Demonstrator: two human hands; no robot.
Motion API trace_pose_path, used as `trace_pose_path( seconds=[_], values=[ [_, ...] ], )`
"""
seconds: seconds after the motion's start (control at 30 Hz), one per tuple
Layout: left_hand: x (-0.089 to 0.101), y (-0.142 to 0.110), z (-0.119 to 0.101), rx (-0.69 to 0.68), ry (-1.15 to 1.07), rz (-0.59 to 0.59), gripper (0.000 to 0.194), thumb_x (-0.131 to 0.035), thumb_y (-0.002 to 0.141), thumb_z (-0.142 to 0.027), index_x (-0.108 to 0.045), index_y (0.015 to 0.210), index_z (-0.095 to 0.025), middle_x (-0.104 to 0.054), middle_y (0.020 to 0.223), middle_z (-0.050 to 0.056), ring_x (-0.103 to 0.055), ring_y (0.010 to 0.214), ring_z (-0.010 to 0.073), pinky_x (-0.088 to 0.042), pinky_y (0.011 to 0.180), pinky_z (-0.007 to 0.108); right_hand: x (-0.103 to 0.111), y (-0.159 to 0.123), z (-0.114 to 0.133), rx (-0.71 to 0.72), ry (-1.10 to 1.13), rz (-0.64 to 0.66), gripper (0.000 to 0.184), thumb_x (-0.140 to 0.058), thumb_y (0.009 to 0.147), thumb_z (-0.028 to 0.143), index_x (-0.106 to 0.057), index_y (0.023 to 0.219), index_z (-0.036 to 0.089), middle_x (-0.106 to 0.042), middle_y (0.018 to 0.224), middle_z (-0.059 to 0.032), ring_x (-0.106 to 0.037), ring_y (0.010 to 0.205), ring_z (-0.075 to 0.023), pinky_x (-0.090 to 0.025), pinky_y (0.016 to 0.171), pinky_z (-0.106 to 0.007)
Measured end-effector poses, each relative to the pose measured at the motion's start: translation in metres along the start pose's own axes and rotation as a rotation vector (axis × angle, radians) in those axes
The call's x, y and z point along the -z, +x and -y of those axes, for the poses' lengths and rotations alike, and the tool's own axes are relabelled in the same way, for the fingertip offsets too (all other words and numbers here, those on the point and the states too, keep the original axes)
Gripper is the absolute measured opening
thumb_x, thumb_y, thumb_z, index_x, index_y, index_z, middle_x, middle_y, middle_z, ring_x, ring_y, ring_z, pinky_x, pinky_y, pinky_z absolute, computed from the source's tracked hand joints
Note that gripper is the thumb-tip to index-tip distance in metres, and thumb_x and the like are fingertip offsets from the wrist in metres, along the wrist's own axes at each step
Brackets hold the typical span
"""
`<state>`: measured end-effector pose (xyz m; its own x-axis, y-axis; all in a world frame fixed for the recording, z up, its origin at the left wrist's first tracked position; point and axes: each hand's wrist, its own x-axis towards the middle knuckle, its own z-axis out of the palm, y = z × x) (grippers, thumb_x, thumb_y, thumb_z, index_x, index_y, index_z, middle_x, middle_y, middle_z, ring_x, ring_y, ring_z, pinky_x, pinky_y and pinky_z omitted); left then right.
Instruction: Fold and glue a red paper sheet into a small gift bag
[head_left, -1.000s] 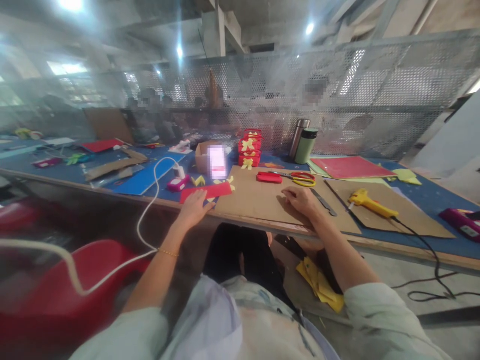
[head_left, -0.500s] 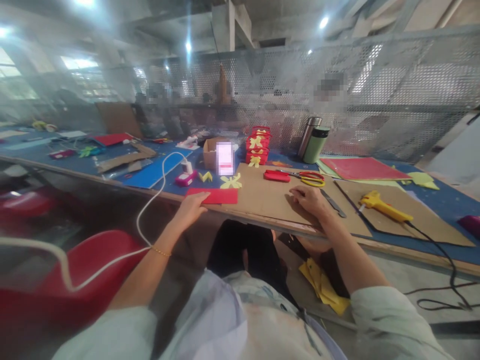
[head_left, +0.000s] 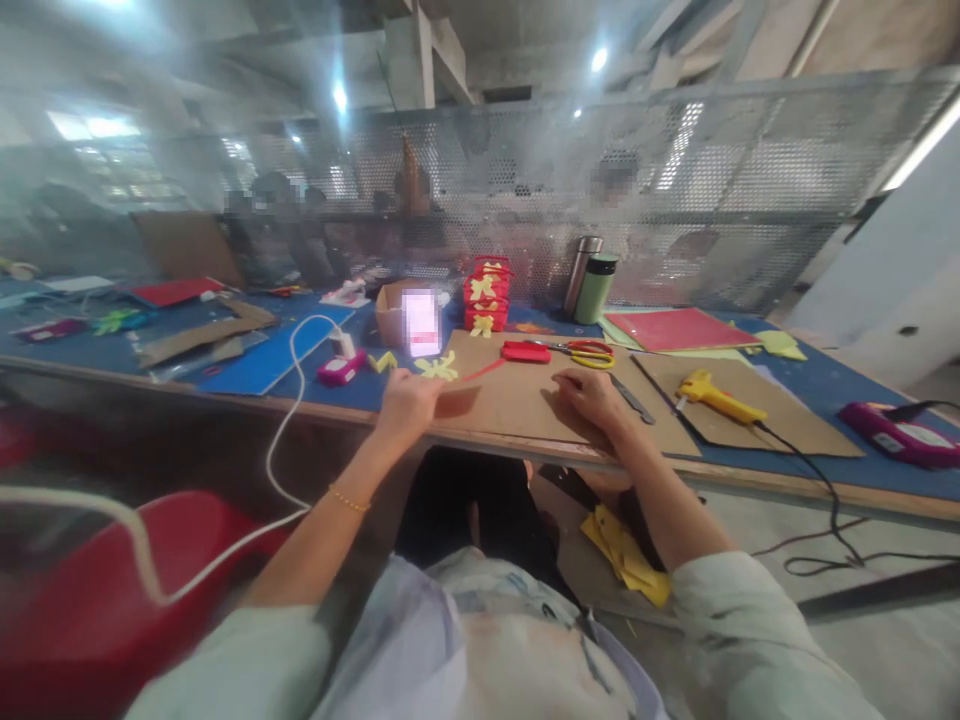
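My left hand [head_left: 409, 408] is closed at the front edge of the table, holding a red rectangular piece [head_left: 484, 371] that looks like paper or felt. That piece is tilted up so only a thin edge shows, with a shadow on the cardboard sheet [head_left: 510, 405] below. On the same cardboard rests my right hand [head_left: 592, 396], its fingers curled in, and I see nothing in them. Beyond it lie a red stapler-like tool [head_left: 525, 352] and scissors [head_left: 591, 353] with yellow-red handles. A flat knife-like tool [head_left: 632, 399] lies beside the right hand. Yellow flower-shaped cutouts [head_left: 439, 367] lie past my left hand.
A yellow glue gun [head_left: 720, 398] lies on another cardboard piece at right. Stacked red boxes [head_left: 487, 300], a lit phone [head_left: 421, 322], a green bottle [head_left: 597, 290] and a steel flask [head_left: 581, 275] stand at the back. A white cable [head_left: 274, 440] hangs off the left front edge.
My left hand has closed on the red piece and tipped it up from flat to nearly edge-on. The right hand stays on the cardboard. The whole view has swung a little right.
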<state>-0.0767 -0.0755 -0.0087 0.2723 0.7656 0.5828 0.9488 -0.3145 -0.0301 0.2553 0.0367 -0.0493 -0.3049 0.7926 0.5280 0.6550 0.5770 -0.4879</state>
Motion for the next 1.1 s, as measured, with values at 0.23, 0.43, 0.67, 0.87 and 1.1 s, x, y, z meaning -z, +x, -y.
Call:
trace_pose_path(
  seconds=[0.23,0.43,0.67,0.87,1.1],
  values=[
    [-0.055,0.043,-0.075,-0.196,-0.043,0.135,0.029,-0.046,0.098,-0.011,-0.075,0.099,-0.016,-0.073,0.102,0.013,-0.061,0.098,0.0241,-0.044,0.089,0.040,0.008,-0.030,-0.001,0.229,-0.064,-0.113,0.041,-0.056,0.090,0.021,-0.065,0.130,0.019,-0.066,0.122,-0.0142,-0.061,0.105,-0.0261,-0.052,0.092,-0.041],
    [-0.062,0.040,-0.071,-0.141,-0.066,0.210,0.029,-0.050,0.101,-0.024,-0.079,0.101,-0.021,-0.065,0.101,0.011,-0.055,0.098,0.0237,-0.041,0.085,0.038,0.019,-0.046,0.009,0.347,-0.218,0.009,0.026,-0.050,0.100,0.026,-0.076,0.108,0.023,-0.067,0.117,-0.0128,-0.055,0.107,-0.0266,-0.046,0.095,-0.042],
    [-0.053,0.043,-0.067,-0.155,-0.109,0.257,0.028,-0.052,0.101,-0.027,-0.079,0.108,-0.024,-0.066,0.105,0.010,-0.057,0.103,0.0248,-0.040,0.091,0.041,0.014,-0.037,0.017,0.369,-0.260,0.103,0.027,-0.051,0.101,0.026,-0.076,0.108,0.021,-0.070,0.113,-0.0137,-0.057,0.102,-0.0259,-0.044,0.091,-0.039],
    [-0.048,0.047,-0.035,0.026,-0.313,0.257,0.023,-0.059,0.094,-0.028,-0.080,0.103,-0.023,-0.073,0.106,0.007,-0.064,0.097,0.0238,-0.047,0.091,0.039,0.016,-0.027,0.014,0.230,-0.042,0.136,0.029,-0.054,0.099,0.029,-0.075,0.080,0.019,-0.071,0.085,-0.0096,-0.062,0.084,-0.0211,-0.045,0.079,-0.032],
    [-0.052,0.055,-0.018,0.331,-0.514,0.284,0.023,-0.060,0.090,-0.034,-0.078,0.088,-0.019,-0.076,0.090,0.004,-0.066,0.082,0.0192,-0.050,0.078,0.029,0.023,-0.009,0.017,-0.053,-0.016,0.233,0.029,-0.058,0.093,0.031,-0.070,0.070,0.017,-0.067,0.070,-0.0021,-0.055,0.065,-0.0146,-0.035,0.062,-0.027]
  ],
)
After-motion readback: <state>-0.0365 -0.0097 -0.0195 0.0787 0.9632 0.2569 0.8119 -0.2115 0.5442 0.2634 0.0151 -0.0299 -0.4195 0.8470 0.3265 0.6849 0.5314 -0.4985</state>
